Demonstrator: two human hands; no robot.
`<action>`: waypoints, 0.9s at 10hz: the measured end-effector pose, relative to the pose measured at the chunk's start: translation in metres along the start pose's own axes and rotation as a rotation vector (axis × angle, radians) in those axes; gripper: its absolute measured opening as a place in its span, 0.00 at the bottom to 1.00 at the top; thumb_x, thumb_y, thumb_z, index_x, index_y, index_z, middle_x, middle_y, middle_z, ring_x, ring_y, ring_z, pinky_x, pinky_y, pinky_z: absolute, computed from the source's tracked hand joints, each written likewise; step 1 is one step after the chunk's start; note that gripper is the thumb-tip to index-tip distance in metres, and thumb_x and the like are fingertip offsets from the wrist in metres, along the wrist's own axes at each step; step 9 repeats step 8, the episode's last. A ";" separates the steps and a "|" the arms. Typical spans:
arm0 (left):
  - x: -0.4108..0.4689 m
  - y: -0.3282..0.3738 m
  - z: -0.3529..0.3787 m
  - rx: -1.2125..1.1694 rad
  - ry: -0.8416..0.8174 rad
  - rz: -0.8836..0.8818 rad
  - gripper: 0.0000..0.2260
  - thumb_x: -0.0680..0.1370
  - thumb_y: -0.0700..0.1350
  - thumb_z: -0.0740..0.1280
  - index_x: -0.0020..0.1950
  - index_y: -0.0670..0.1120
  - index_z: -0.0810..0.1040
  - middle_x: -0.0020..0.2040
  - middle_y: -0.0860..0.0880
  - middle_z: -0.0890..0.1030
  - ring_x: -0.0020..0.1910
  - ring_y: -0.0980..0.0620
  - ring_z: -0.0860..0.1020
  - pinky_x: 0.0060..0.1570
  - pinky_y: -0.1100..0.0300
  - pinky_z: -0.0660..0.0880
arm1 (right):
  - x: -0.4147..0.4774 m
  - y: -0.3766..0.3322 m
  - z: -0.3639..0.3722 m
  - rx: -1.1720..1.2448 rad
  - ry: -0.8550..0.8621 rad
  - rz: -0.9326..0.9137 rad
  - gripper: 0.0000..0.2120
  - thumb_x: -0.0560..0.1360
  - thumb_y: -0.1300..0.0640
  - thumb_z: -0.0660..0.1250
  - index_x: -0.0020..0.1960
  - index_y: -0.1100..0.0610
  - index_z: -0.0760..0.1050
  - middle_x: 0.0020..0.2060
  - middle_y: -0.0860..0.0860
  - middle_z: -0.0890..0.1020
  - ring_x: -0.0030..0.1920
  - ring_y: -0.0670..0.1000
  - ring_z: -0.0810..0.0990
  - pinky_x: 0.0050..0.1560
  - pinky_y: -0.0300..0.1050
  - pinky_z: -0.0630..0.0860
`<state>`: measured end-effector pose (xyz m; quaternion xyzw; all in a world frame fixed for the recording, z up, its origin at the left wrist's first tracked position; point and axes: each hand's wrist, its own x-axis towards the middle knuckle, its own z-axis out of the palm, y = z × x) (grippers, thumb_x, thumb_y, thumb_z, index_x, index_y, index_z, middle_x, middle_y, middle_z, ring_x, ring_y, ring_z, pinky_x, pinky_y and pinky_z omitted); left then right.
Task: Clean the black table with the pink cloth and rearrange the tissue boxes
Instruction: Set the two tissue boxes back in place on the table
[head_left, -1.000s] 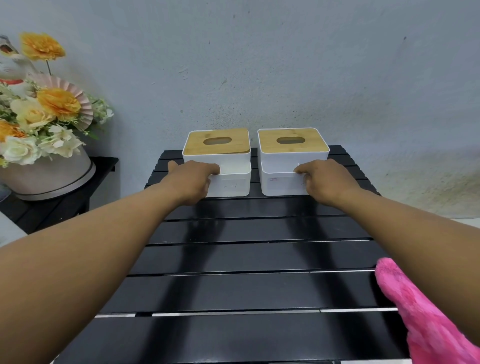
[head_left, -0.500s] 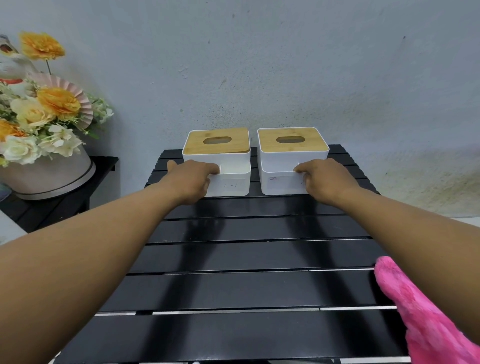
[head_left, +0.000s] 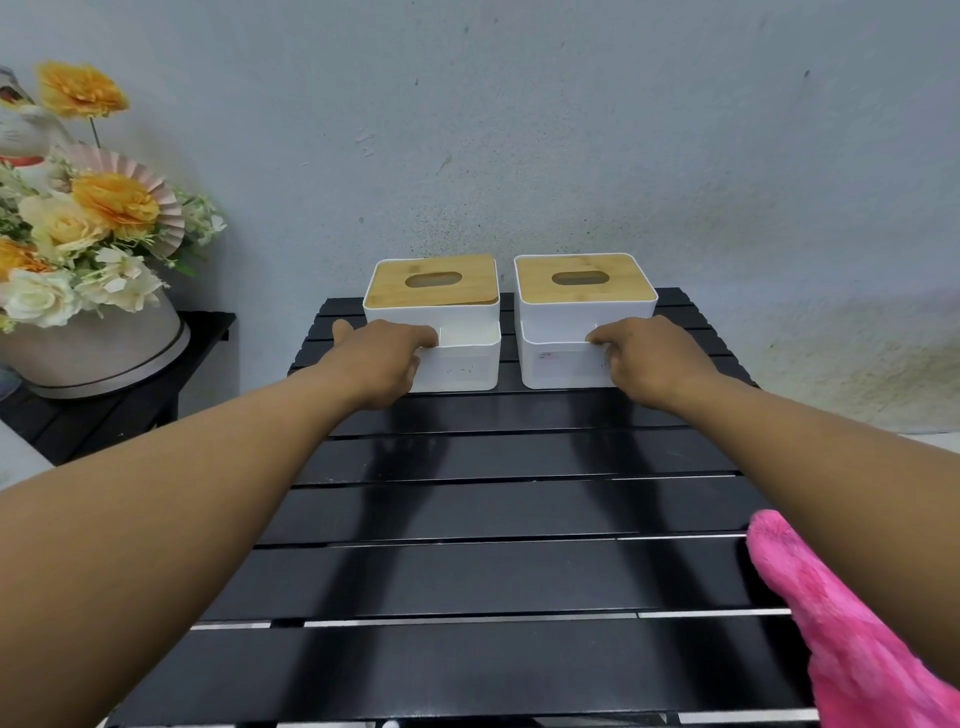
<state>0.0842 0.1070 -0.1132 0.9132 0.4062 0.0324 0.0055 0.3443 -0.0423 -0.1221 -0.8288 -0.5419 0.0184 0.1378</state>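
While gripped: tissue boxes, contents hidden.

I am in a home, in a plain corner of a room. A bare, scuffed grey wall stands behind my slatted black bench. Two tissue boxes with wooden lids sit on it. Beside it, on a low black side table, stands a pot of flowers, a household ornament.

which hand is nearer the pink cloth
Right. The right hand grips the right tissue box, on the same side as the cloth. The left hand grips the left box, farther across.
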 end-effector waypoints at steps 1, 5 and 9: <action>0.001 -0.001 0.000 0.001 0.001 0.007 0.15 0.83 0.43 0.54 0.65 0.56 0.72 0.56 0.46 0.80 0.55 0.42 0.74 0.51 0.49 0.57 | 0.000 0.000 0.000 -0.013 -0.008 -0.004 0.21 0.79 0.61 0.57 0.67 0.46 0.76 0.62 0.54 0.80 0.59 0.60 0.77 0.54 0.48 0.75; -0.009 0.012 -0.029 0.148 0.099 0.063 0.16 0.82 0.52 0.57 0.69 0.53 0.71 0.59 0.51 0.80 0.62 0.47 0.71 0.62 0.45 0.63 | -0.017 -0.028 -0.025 -0.186 0.065 -0.089 0.22 0.78 0.59 0.59 0.70 0.46 0.72 0.65 0.51 0.77 0.61 0.57 0.75 0.52 0.49 0.72; -0.058 0.036 -0.074 0.032 0.078 0.098 0.18 0.81 0.54 0.60 0.71 0.53 0.70 0.66 0.51 0.77 0.66 0.46 0.71 0.62 0.47 0.71 | -0.069 -0.062 -0.049 -0.045 -0.027 -0.041 0.16 0.79 0.50 0.59 0.65 0.44 0.75 0.61 0.48 0.79 0.60 0.53 0.77 0.50 0.46 0.72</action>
